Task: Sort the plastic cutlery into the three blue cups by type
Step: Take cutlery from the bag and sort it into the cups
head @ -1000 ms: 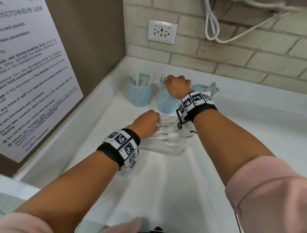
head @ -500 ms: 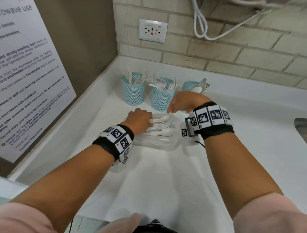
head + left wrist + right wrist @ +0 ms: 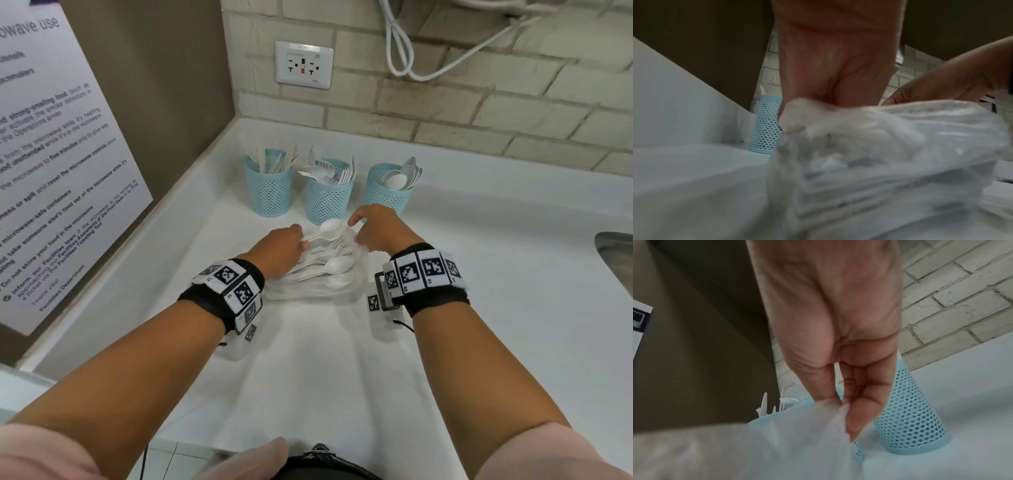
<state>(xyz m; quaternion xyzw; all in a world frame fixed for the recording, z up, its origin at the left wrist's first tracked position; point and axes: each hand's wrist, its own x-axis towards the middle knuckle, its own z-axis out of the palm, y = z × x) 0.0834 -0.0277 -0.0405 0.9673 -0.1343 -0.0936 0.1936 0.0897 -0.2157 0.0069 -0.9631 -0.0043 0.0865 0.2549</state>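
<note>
A clear bag (image 3: 318,287) of white spoons and forks lies on the white surface (image 3: 308,377). The left hand (image 3: 281,251) holds a spoon (image 3: 325,230) by its handle. The right hand (image 3: 380,229) pinches the bag's edge. Farther back stand three blue cups (image 3: 329,198), holding knives, forks and spoons from left to right.

White counter (image 3: 513,308), brick wall (image 3: 479,113), wall socket (image 3: 303,64), white cable (image 3: 400,51), printed notice (image 3: 51,164)
</note>
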